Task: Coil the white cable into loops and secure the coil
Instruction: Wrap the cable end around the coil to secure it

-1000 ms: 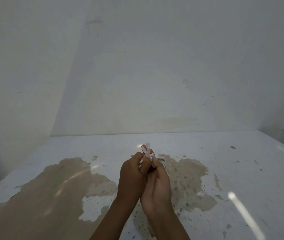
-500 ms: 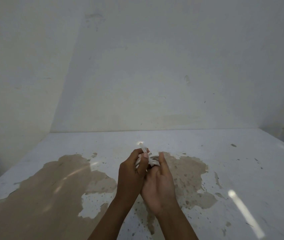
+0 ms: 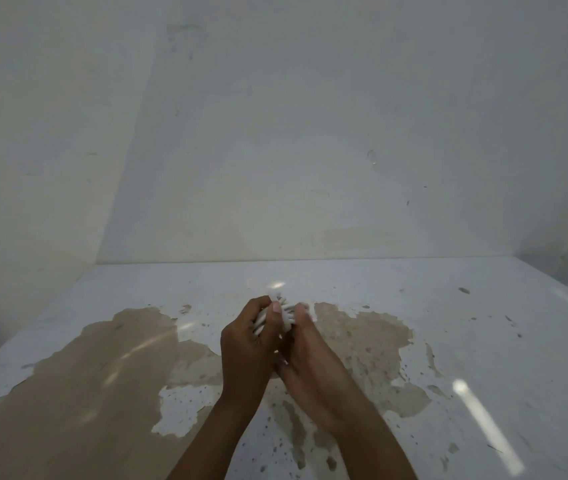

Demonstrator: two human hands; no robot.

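Observation:
The white cable (image 3: pixel 286 315) is bunched into a small coil of several loops, held between both hands above the middle of the table. My left hand (image 3: pixel 246 344) wraps the coil's left side, thumb pressed on top of the loops. My right hand (image 3: pixel 310 362) grips the coil's right side from below, fingers curled over it. Most of the coil is hidden behind the fingers; a short white end pokes up above the left thumb.
The white table top (image 3: pixel 449 341) has large worn brown patches (image 3: pixel 85 375) where paint has peeled. Plain walls close it off at the back and on the left. A bright light streak lies on the table at the right.
Both hands have spread slightly apart and the coil has turned, showing more loops between the thumbs. The upright cable end stands lower than before.

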